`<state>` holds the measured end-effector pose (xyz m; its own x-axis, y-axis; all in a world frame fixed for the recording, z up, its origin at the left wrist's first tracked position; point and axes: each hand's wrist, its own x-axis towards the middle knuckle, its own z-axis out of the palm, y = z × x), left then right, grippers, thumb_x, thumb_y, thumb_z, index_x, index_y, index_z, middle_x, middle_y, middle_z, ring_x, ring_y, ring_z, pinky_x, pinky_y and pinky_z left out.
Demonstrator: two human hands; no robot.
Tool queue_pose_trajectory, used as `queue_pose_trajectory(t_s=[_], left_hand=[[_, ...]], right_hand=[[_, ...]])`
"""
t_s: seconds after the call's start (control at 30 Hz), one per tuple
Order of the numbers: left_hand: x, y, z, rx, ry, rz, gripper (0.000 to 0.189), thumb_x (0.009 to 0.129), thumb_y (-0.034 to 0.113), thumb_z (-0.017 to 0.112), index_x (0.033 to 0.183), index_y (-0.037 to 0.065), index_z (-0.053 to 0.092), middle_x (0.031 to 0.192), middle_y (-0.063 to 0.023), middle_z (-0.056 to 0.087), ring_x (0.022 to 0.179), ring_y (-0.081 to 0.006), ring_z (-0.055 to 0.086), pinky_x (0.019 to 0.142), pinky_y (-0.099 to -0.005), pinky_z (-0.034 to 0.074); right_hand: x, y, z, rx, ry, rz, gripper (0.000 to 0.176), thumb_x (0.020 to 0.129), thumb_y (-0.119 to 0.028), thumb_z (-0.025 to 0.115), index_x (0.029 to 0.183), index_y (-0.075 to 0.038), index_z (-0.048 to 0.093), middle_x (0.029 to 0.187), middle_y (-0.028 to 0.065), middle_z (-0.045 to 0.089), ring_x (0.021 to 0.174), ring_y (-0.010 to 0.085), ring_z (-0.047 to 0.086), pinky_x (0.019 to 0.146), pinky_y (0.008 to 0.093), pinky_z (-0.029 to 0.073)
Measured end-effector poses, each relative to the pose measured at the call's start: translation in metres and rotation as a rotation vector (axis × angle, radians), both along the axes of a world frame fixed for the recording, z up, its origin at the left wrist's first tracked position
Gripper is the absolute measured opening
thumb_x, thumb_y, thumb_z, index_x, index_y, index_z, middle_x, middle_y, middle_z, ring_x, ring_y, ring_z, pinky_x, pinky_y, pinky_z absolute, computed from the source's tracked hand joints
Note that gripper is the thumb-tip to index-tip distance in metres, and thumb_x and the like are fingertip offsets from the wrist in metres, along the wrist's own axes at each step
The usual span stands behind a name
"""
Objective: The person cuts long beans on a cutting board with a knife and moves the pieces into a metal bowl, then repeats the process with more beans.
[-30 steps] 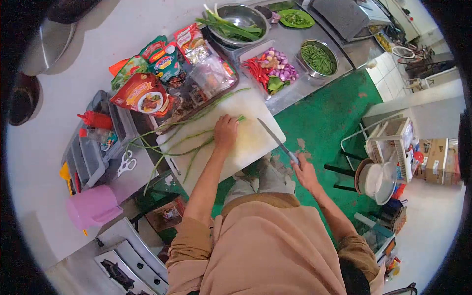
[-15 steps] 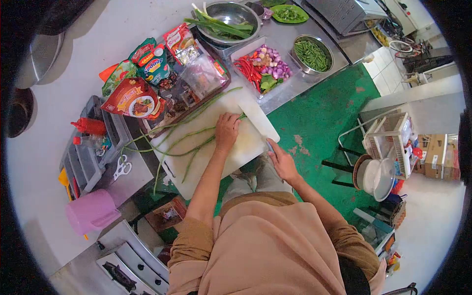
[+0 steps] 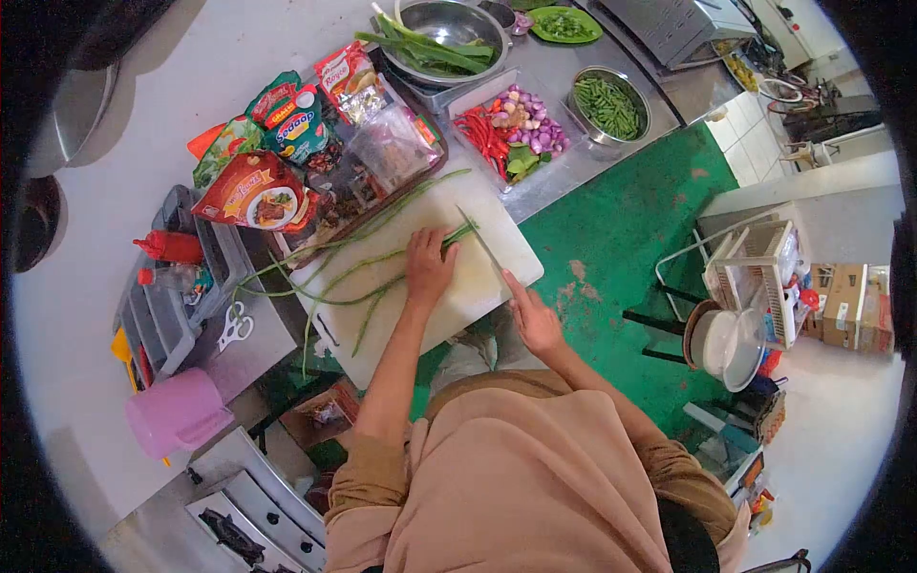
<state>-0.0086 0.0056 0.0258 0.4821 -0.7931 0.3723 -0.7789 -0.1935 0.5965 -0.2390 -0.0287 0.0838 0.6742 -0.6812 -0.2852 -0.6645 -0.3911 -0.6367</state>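
Observation:
Several long green beans (image 3: pixel 366 298) stretch across a white cutting board (image 3: pixel 420 329), their left ends hanging over its edge. My left hand (image 3: pixel 429 265) presses on the beans near the board's middle, fingers closed round them. In my right hand (image 3: pixel 533 317) is a kitchen knife (image 3: pixel 481 241), gripped by its handle. Its blade points up and to the left, over the board beside the bean ends. A short length of the beans sticks out between my left fingers and the blade.
Beyond the board stand a plastic box of chilies and shallots (image 3: pixel 516 129), a steel bowl of cut beans (image 3: pixel 611 107) and a bowl with leeks (image 3: pixel 449 43). Seasoning packets (image 3: pixel 296 124) lie at the upper left. Scissors (image 3: pixel 235 327) and a pink jug (image 3: pixel 177 411) are further left.
My left hand has shifted slightly left along the beans. The knife has turned and moved left, its blade now nearer the bean ends, with my right hand following.

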Motion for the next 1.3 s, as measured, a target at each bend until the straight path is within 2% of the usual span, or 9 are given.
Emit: queue_pose_trajectory(t_s=[0.2, 0.37, 0.67, 0.83, 0.9, 0.97, 1.07, 1.2, 1.3], left_hand=[[0.008, 0.007, -0.003, 0.035, 0.058, -0.027, 0.015, 0.082, 0.012, 0.065, 0.096, 0.008, 0.067, 0.093, -0.0107, 0.061, 0.092, -0.0325, 0.056, 0.083, -0.0439, 0.045], [0.011, 0.007, -0.015, 0.003, -0.012, -0.038, 0.010, 0.082, 0.010, 0.064, 0.092, 0.008, 0.066, 0.093, -0.0091, 0.061, 0.091, -0.0307, 0.056, 0.081, -0.0421, 0.046], [0.015, 0.004, -0.007, -0.031, -0.054, -0.086, 0.006, 0.080, 0.009, 0.064, 0.085, 0.008, 0.062, 0.089, -0.0072, 0.059, 0.086, -0.0291, 0.056, 0.076, -0.0411, 0.046], [0.010, 0.004, -0.009, -0.039, -0.059, -0.037, 0.006, 0.079, 0.007, 0.065, 0.085, 0.008, 0.061, 0.087, -0.0072, 0.059, 0.085, -0.0291, 0.056, 0.076, -0.0412, 0.046], [0.010, 0.004, -0.011, -0.037, -0.006, -0.025, 0.013, 0.078, 0.008, 0.068, 0.090, 0.009, 0.064, 0.090, -0.0077, 0.062, 0.088, -0.0301, 0.057, 0.081, -0.0415, 0.047], [0.011, 0.003, -0.013, -0.044, 0.018, -0.029, 0.013, 0.078, 0.009, 0.069, 0.090, 0.009, 0.064, 0.091, -0.0079, 0.063, 0.088, -0.0305, 0.057, 0.081, -0.0417, 0.047], [0.012, 0.005, -0.011, -0.037, 0.048, -0.014, 0.018, 0.078, 0.011, 0.071, 0.094, 0.009, 0.063, 0.092, -0.0084, 0.064, 0.090, -0.0312, 0.057, 0.082, -0.0422, 0.046], [0.010, 0.006, -0.007, 0.005, 0.197, 0.014, 0.033, 0.078, 0.013, 0.071, 0.107, 0.008, 0.058, 0.095, -0.0096, 0.062, 0.092, -0.0315, 0.056, 0.083, -0.0426, 0.045], [0.012, 0.014, 0.001, 0.022, 0.068, -0.034, 0.042, 0.078, 0.016, 0.072, 0.116, 0.009, 0.055, 0.098, -0.0105, 0.061, 0.097, -0.0311, 0.055, 0.086, -0.0440, 0.043]], right_hand=[[0.005, 0.001, 0.000, -0.015, -0.022, -0.010, 0.056, 0.099, -0.020, 0.044, 0.150, -0.031, 0.025, 0.100, 0.0244, 0.056, 0.083, 0.0480, 0.059, 0.072, 0.0553, 0.050], [0.009, 0.013, 0.003, -0.063, -0.026, 0.039, 0.058, 0.098, -0.018, 0.046, 0.150, -0.031, 0.025, 0.094, 0.0233, 0.055, 0.073, 0.0468, 0.060, 0.065, 0.0554, 0.050], [0.029, 0.011, 0.020, -0.093, 0.088, 0.052, 0.066, 0.093, -0.012, 0.050, 0.151, -0.027, 0.023, 0.085, 0.0263, 0.057, 0.067, 0.0465, 0.060, 0.062, 0.0545, 0.051], [0.026, 0.018, -0.013, -0.120, 0.043, 0.030, 0.064, 0.093, -0.011, 0.049, 0.150, -0.025, 0.025, 0.087, 0.0254, 0.058, 0.069, 0.0459, 0.060, 0.064, 0.0543, 0.051], [0.023, 0.017, -0.016, -0.096, 0.054, 0.018, 0.062, 0.094, -0.011, 0.049, 0.150, -0.024, 0.026, 0.090, 0.0260, 0.059, 0.073, 0.0461, 0.060, 0.067, 0.0540, 0.051], [0.020, 0.012, -0.019, -0.045, -0.079, -0.004, 0.064, 0.095, -0.015, 0.048, 0.150, -0.031, 0.022, 0.100, 0.0255, 0.059, 0.080, 0.0461, 0.062, 0.072, 0.0542, 0.051], [0.019, 0.020, -0.008, -0.070, -0.185, -0.040, 0.062, 0.095, -0.014, 0.047, 0.150, -0.031, 0.024, 0.102, 0.0249, 0.059, 0.085, 0.0452, 0.061, 0.076, 0.0531, 0.050], [0.018, 0.024, -0.007, -0.050, -0.161, -0.019, 0.061, 0.096, -0.013, 0.046, 0.150, -0.031, 0.025, 0.101, 0.0250, 0.058, 0.084, 0.0458, 0.061, 0.073, 0.0538, 0.050], [0.018, 0.026, -0.008, -0.060, -0.115, -0.012, 0.062, 0.095, -0.012, 0.047, 0.150, -0.031, 0.025, 0.099, 0.0241, 0.058, 0.082, 0.0457, 0.061, 0.072, 0.0545, 0.050]])
